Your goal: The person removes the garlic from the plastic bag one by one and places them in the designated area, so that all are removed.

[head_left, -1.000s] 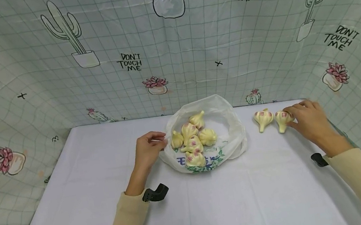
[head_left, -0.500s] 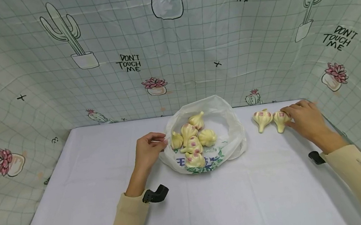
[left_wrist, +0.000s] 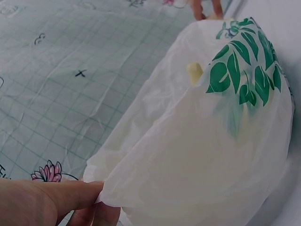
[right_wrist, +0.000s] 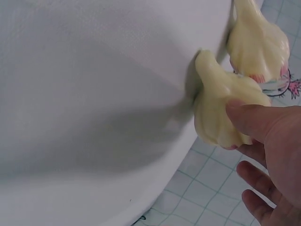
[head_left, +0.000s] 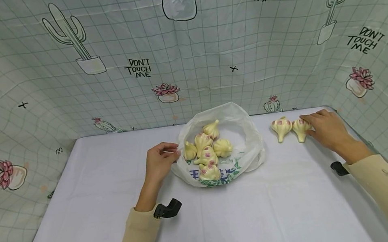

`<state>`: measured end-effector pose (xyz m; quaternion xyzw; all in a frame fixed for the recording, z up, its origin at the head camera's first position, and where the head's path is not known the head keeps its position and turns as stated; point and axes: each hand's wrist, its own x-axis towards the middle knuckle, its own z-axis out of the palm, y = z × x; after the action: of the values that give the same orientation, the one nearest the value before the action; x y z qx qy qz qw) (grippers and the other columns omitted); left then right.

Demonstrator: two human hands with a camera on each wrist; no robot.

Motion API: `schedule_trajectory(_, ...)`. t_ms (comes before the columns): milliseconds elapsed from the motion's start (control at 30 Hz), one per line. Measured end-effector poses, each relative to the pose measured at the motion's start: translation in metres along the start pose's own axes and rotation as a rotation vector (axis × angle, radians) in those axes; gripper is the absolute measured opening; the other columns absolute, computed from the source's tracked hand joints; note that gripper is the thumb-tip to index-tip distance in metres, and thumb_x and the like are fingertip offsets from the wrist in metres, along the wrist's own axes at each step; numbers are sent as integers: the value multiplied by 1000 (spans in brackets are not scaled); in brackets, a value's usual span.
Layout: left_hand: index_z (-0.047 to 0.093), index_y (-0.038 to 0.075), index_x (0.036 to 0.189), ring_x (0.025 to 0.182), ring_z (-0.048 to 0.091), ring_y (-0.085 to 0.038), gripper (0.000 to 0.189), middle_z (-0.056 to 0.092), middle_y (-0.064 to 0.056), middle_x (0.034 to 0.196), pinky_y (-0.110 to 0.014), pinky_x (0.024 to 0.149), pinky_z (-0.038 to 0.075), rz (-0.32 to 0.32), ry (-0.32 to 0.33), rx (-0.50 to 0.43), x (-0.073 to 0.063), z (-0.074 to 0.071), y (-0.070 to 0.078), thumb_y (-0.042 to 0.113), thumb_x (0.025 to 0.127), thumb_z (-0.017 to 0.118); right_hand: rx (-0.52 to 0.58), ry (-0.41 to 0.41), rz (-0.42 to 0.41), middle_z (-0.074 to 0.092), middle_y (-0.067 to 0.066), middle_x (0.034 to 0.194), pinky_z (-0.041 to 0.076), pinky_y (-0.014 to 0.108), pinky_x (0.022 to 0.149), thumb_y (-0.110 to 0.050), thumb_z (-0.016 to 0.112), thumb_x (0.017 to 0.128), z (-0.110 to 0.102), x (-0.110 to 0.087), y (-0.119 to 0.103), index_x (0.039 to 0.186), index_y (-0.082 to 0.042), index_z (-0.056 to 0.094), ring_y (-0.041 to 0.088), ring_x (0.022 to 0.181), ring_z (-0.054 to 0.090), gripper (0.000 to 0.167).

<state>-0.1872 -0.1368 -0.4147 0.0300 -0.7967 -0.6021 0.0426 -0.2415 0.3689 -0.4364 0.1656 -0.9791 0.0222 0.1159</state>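
A white plastic bag [head_left: 254,147] with green leaf print stands wide-mouthed at the middle of the table, several garlic bulbs [head_left: 206,155] inside it. My left hand [head_left: 160,158] pinches the bag's left rim between thumb and fingers, as the left wrist view shows up close. Over to the right, my right hand [head_left: 327,130] holds a pale yellow garlic bulb [right_wrist: 221,108] with pinkish marks, the thumb on its near side. The bulb lies on the table, stem pointing toward the front. Just left of it is another garlic bulb [head_left: 281,126], the two almost touching.
A white cloth covers the table [head_left: 229,222]. Behind and at the sides hangs a grid-patterned curtain [head_left: 200,54] with cactus drawings, close to the table's back edge. Both bulbs at the right lie near that back edge.
My right hand and its garlic bulb have shifted slightly left, closer to the neighbouring bulb. The left hand and the bag stay where they were.
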Motion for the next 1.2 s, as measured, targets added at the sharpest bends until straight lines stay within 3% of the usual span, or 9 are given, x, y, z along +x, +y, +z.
schedule_trajectory(267,74,-6,112,80,69,-12,17,70,-20,106,-20,71,59,-12,-2,7,0,-1,1,-5,95,73,17,53,-8,66,35,125,44,73,98,1,84,83,-12,-6,-4,133,9,62,58,115,56,55)
schedule_trajectory(467,74,-6,113,79,68,-10,17,70,-19,106,-19,71,59,-22,-1,4,1,-2,2,-4,96,73,41,129,-28,68,32,125,44,73,95,0,85,83,-30,-8,-23,132,5,64,55,117,56,53)
schedule_trajectory(933,74,-5,114,78,67,-9,18,70,-18,107,-17,70,57,-34,0,12,-1,-2,-1,-3,96,73,101,269,-252,74,21,117,48,65,96,2,91,75,-48,-5,-94,124,1,71,45,109,64,53)
schedule_trajectory(1200,74,-5,114,79,67,-9,18,70,-19,107,-16,70,57,-29,0,0,0,-1,-1,-4,96,73,120,238,-350,74,17,119,49,60,101,-1,91,78,-50,-5,-131,124,0,71,44,114,63,51)
